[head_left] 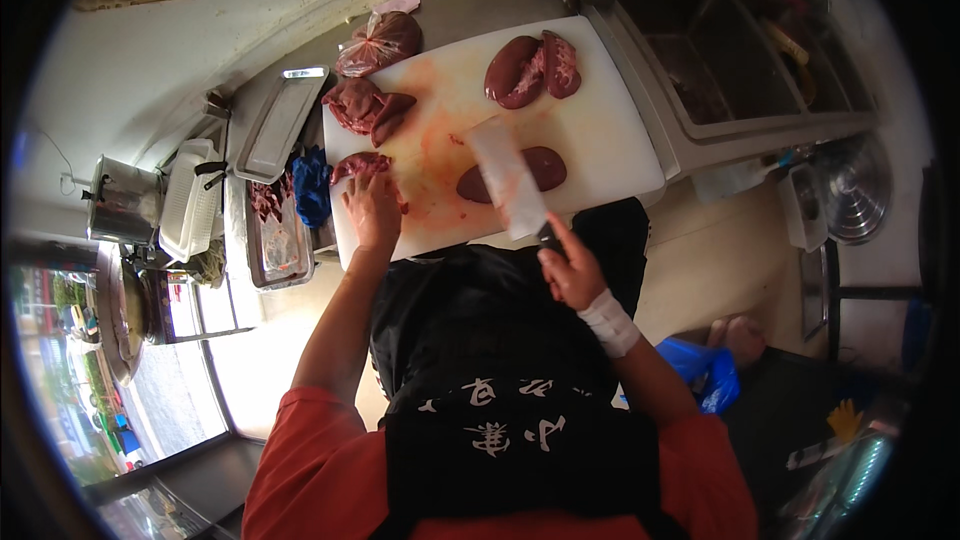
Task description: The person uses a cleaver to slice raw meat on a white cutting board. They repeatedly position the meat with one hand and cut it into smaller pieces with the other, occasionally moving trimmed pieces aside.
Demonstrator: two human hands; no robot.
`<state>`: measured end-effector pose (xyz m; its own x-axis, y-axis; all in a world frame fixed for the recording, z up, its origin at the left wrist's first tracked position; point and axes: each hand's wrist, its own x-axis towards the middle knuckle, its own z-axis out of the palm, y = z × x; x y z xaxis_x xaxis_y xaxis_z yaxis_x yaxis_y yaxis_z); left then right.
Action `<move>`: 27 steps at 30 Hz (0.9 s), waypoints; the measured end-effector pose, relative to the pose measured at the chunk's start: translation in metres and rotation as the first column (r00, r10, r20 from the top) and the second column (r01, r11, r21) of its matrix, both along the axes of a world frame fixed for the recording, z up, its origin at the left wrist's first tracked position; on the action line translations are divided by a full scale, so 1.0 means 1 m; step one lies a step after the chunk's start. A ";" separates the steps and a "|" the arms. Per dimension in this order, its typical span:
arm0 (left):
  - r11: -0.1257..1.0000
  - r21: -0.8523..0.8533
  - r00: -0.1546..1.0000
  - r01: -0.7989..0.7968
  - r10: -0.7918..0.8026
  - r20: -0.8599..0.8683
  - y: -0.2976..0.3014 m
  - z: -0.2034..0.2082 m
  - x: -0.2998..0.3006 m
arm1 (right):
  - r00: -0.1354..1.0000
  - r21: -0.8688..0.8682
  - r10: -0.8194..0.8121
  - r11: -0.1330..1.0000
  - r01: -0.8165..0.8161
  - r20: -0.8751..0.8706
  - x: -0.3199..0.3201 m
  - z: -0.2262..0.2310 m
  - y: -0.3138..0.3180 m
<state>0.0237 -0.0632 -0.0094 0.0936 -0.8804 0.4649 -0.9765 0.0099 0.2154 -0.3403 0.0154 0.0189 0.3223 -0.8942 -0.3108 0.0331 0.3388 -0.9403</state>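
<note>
While the right hand (572,268), its wrist wrapped in white, was closed around the handle of a cleaver (508,183), the blade hid part of a dark oval organ (544,169) on the nearer half of a white cutting board (612,145). The left hand (372,212) lay over a red meat piece (358,164) at the board's left edge; whether its fingers pinched the meat or merely rested there could not be told from above. Those fingertips could be nicked if the broad blade swung leftward, and the wet, smooth organ could slide if nothing steadied it. Pushed outward, the red meat piece might drop off the rim.

The board was smeared pale red and bore a folded piece (365,110) and, far right, a split organ (515,70). Beyond, a bagged lump (380,43) sat by the steel counter (465,8). A metal tray (283,122) and a blue cloth (312,186) lay leftward, a deep sink (690,65) rightward, and a pot (122,202) stood farther left.
</note>
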 end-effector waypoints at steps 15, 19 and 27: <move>0.789 0.115 0.796 0.603 -0.588 -0.145 0.008 0.003 -0.127 | 0.983 -0.064 -0.077 0.996 0.067 -0.167 -0.039 -0.018 -0.012; 0.787 0.079 0.789 0.612 -0.601 -0.125 0.007 -0.001 -0.124 | 0.984 -0.027 -0.032 0.999 0.027 -0.176 -0.051 -0.015 0.015; 0.786 0.068 0.787 0.615 -0.605 -0.123 0.007 -0.001 -0.125 | 0.992 -0.012 -0.011 1.000 0.010 -0.126 -0.028 -0.014 -0.021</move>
<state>-0.1018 -0.0562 -0.0103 -0.4416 -0.8085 0.3891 -0.7503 0.5705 0.3340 -0.3678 -0.0060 0.0053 0.2720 -0.9008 -0.3385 -0.0822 0.3287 -0.9408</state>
